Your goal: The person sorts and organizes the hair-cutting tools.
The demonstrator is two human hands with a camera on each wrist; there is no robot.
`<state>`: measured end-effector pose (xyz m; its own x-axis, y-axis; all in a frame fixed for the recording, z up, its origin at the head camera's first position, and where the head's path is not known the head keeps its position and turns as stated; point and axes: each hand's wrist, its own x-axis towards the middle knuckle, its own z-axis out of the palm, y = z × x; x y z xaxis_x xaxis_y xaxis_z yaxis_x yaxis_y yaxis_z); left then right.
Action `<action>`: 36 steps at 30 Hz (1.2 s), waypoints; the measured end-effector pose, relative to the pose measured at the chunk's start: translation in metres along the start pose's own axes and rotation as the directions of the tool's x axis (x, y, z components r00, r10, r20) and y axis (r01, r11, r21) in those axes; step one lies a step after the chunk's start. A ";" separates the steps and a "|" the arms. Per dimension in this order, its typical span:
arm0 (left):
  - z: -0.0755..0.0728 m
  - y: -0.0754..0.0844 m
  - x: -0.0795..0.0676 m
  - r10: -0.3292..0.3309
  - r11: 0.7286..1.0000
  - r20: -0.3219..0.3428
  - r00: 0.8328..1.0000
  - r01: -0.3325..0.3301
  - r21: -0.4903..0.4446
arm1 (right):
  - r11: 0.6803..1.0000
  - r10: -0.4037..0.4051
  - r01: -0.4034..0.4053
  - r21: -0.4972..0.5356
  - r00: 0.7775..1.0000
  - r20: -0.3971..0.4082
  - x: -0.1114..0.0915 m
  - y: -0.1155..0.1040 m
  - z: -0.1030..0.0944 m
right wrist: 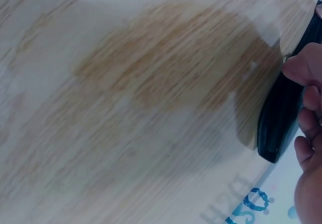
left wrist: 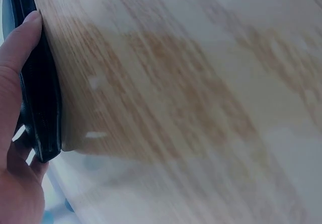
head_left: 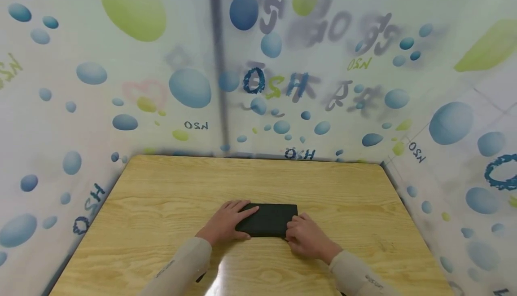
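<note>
A black rectangular zip wallet [head_left: 271, 220] lies on the wooden table, long side facing me. My left hand [head_left: 227, 222] holds its left end, fingers spread over the top and thumb at the near edge. In the left wrist view, a zip runs along the side of the wallet [left wrist: 44, 103], by the thumb. At the right end my right hand [head_left: 308, 236] pinches with curled fingers near the front corner. The right wrist view has the thumb and bent fingers against the wallet's edge [right wrist: 274, 126]; what the fingertips pinch is mostly hidden.
The light wooden table [head_left: 173, 188] extends around the wallet on all sides. White fabric walls [head_left: 153, 62] with blue and green spots and lettering enclose its back, left and right edges. Light glares off the table in front of the left hand.
</note>
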<state>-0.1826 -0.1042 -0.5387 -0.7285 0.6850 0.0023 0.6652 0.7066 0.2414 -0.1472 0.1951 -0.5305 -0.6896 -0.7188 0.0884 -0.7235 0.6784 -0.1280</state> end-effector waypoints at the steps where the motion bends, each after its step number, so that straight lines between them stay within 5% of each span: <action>1: 0.000 0.000 0.000 0.001 1.000 0.000 1.000 -0.001 0.001 | 1.000 0.007 -0.007 0.000 1.000 0.007 0.000 0.000 0.000; 11: 0.003 -0.003 -0.004 0.022 1.000 -0.014 1.000 -0.022 0.004 | 0.997 0.070 -0.069 -0.020 0.996 0.057 0.002 -0.001 -0.001; 19: -0.002 -0.020 -0.020 -0.045 0.997 -0.029 0.999 0.043 -0.058 | 0.996 0.067 -0.067 -0.064 0.998 0.006 0.002 -0.005 -0.001; 36: -0.003 -0.022 -0.023 -0.053 0.994 -0.006 0.999 0.052 -0.098 | 0.997 0.071 -0.071 0.041 0.997 -0.006 0.005 -0.013 0.004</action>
<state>-0.1810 -0.1358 -0.5411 -0.7637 0.6455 -0.0043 0.6071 0.7206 0.3349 -0.1416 0.1819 -0.5325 -0.7394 -0.6678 0.0852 -0.6709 0.7206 -0.1747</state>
